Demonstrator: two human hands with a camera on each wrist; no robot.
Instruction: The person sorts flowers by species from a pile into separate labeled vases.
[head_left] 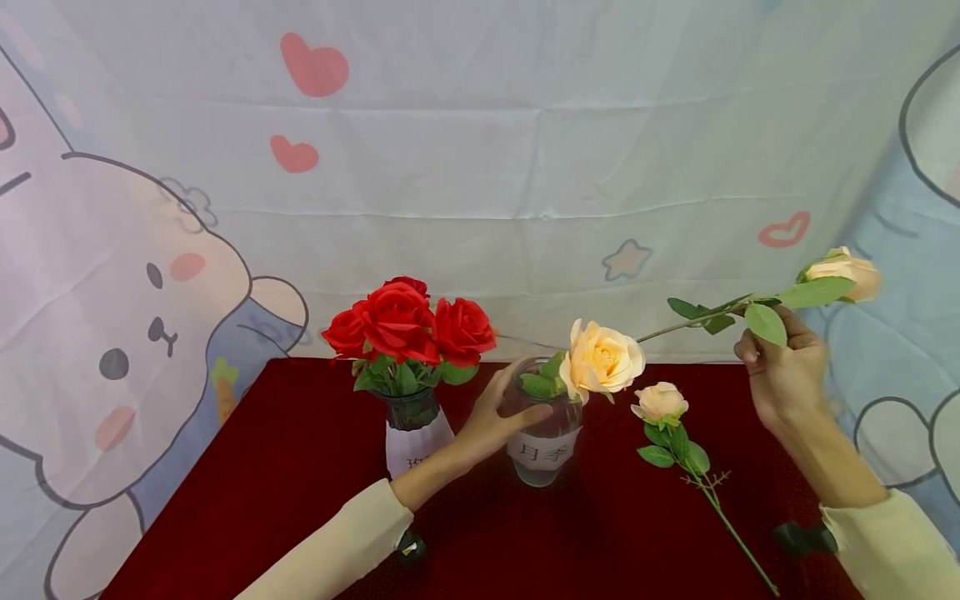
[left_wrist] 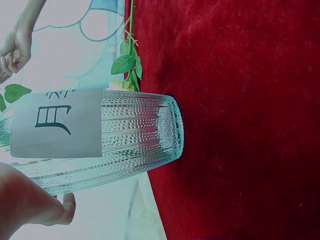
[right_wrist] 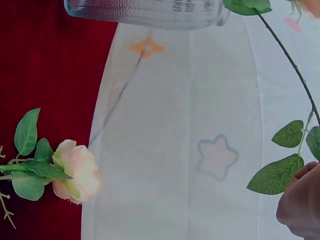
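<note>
My left hand (head_left: 491,421) grips a clear ribbed glass vase (head_left: 558,421) round its upper part, thumb across the front. The vase stands upright and carries a white label (left_wrist: 60,122) with dark characters. A yellow-peach rose (head_left: 603,360) leans out over the right of its mouth, green leaves (head_left: 542,385) at the rim. Off to the right and higher up, my right hand (head_left: 787,371) pinches the leafy stem of a peach rose (head_left: 847,275). That bloom points right; its long stem slants down left until it overlaps the yellow-peach rose in the head view.
Left of the glass vase, red roses (head_left: 397,321) fill a second, labelled vase (head_left: 420,442), close beside my left forearm. Another peach rose (head_left: 660,404) lies on the red cloth (head_left: 637,533) between my arms, stem toward me. A printed curtain (head_left: 525,167) hangs behind the table.
</note>
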